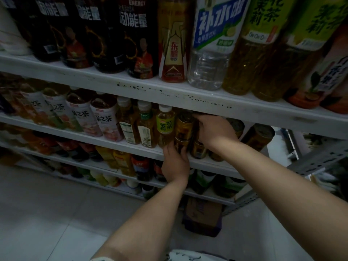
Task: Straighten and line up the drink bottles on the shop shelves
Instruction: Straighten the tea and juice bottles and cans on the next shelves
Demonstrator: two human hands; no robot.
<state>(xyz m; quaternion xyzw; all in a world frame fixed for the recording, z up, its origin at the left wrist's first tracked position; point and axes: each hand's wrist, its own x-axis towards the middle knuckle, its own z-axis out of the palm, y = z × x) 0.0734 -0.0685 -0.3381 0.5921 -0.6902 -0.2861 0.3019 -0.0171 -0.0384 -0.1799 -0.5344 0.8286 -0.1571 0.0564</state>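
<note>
- Bottles (146, 127) leftward stood roughly aligned.
- Left grip (176, 163) clasped lower gold can (181, 146); right grip (214, 131) clasped upper gold can (185, 126).
- Tilted can (258, 137) likely needed straightening.

The upper shelf board (169, 91) hangs low over the gold cans (185, 127); tea bottles (164, 125) crowd them at left. Right of them, before a leaning can (258, 137), a gap seems open.

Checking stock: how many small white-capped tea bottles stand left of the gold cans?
3, in a row on the second shelf: left bottle, middle bottle, right bottle beside the cans. Others may be hidden behind them.
</note>
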